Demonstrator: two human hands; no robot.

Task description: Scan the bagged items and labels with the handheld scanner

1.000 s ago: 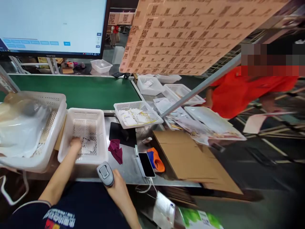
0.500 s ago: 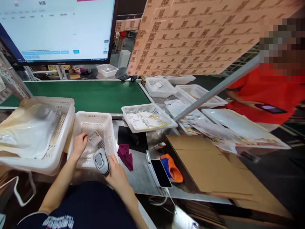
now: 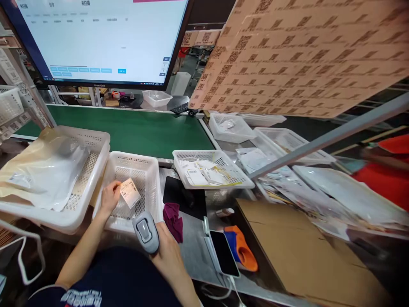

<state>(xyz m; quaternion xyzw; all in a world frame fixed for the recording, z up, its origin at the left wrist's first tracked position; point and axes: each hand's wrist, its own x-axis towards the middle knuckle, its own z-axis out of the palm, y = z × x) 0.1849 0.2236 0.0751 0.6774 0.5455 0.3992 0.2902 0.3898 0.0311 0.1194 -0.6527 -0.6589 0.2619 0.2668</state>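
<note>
A sheet of brown cardboard printed with rows of codes [image 3: 306,55] hangs over your station, beside a wide monitor [image 3: 102,38] lit with a pale screen; below them a green conveyor belt [image 3: 134,130] runs across the far edge of your table [image 3: 191,238]; at your near right lies a flat cardboard piece [image 3: 306,251], and at your far left a large white basket [image 3: 92,170] holds clear plastic bags; just beside it stands the smaller white basket [image 3: 150,187] you are working in; beyond that, a shallow white tray [image 3: 236,179] carries loose paper slips; a maroon cloth [image 3: 174,217] lies between the small basket and a dark phone [image 3: 224,253], with an orange-and-blue object [image 3: 243,253] touching the phone's right side; your right hand [image 3: 171,256] is wrapped around a grey barcode scanner [image 3: 146,230] at the basket's near corner, its head turned toward the basket; your left hand [image 3: 110,197] pinches a small white label [image 3: 129,192], held tilted inside the small basket, above its mesh floor.
</note>
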